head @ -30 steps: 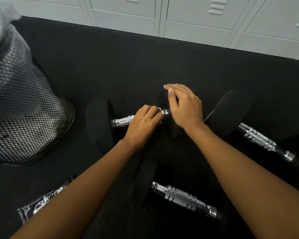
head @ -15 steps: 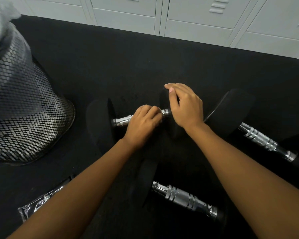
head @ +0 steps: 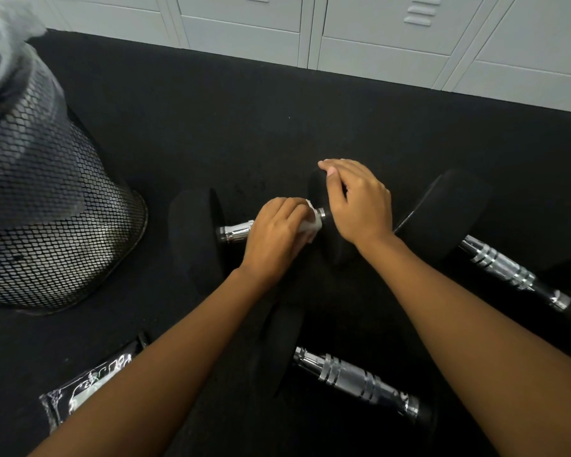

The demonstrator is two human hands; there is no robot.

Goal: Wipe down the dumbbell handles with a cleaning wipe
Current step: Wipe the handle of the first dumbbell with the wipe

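Note:
Three black dumbbells with chrome handles lie on the black floor mat. My left hand is curled round the handle of the middle dumbbell, holding a white cleaning wipe against it; a corner of the wipe sticks out near the right end. My right hand rests over that dumbbell's right head, fingers draped across its top. A second dumbbell handle lies nearer me, and a third handle lies to the right.
A black mesh waste bin with a plastic liner stands at the left. A dark packet of wipes lies at the lower left, partly under my left forearm. White lockers line the far edge of the mat.
My left hand has shifted slightly right along the handle, and a white corner of the wipe now shows by my fingers. My right hand stays on the dumbbell head.

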